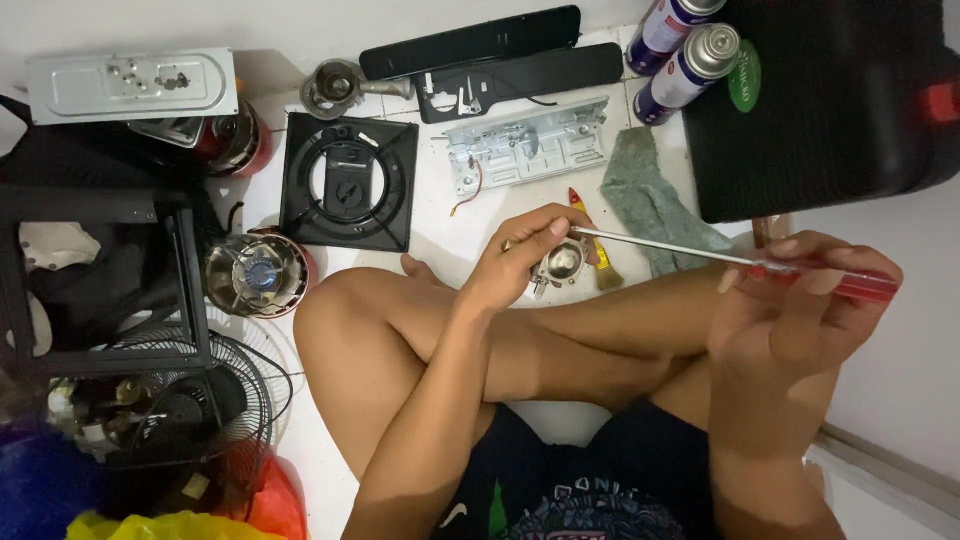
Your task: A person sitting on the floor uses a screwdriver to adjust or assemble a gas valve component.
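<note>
My left hand [520,258] grips a small round metal part [562,264] above my crossed legs. In my right hand [790,300] is a long screwdriver with a red handle [868,287]. Its steel shaft [660,245] runs left, and the tip rests on the metal part. A paintbrush with a yellow and red handle [583,205] lies on the white floor just behind the part, partly hidden by my fingers.
On the floor lie a grey rag [648,195], a metal bracket plate [528,148], a black square burner frame [348,182], black covers [470,42], two spray cans [690,62], a black case [830,100], a burner head [255,275] and a fan grille [210,400].
</note>
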